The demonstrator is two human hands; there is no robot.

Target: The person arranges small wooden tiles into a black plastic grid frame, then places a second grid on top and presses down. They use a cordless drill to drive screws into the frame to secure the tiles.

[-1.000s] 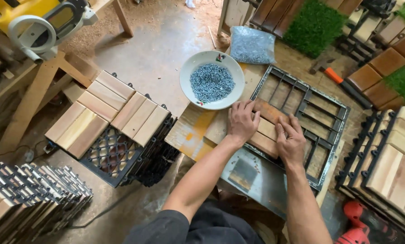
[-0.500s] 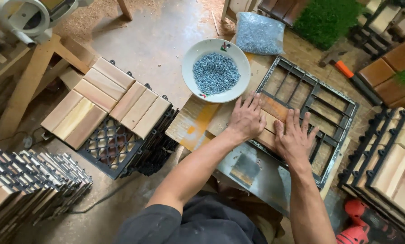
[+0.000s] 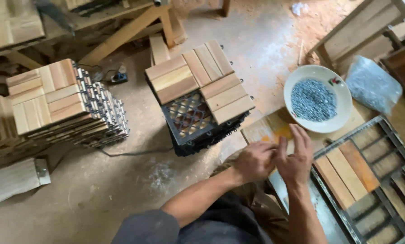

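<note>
1. The left hand (image 3: 253,160) is curled shut, contents not discernible; the right hand (image 3: 296,159) is held open against it.
2. The wooden slats (image 3: 346,174) are seen just right of the right hand, long axes running diagonally in the black frame (image 3: 394,135).

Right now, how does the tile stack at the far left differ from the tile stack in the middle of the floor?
The left stack is fully covered with wood slats on top; the middle stack has one corner bare, showing black plastic grid. The left stack leans and fans out at its side; the middle stack sits squarer. Both are wood-slat tiles on plastic bases, resting on the dusty floor.
</note>
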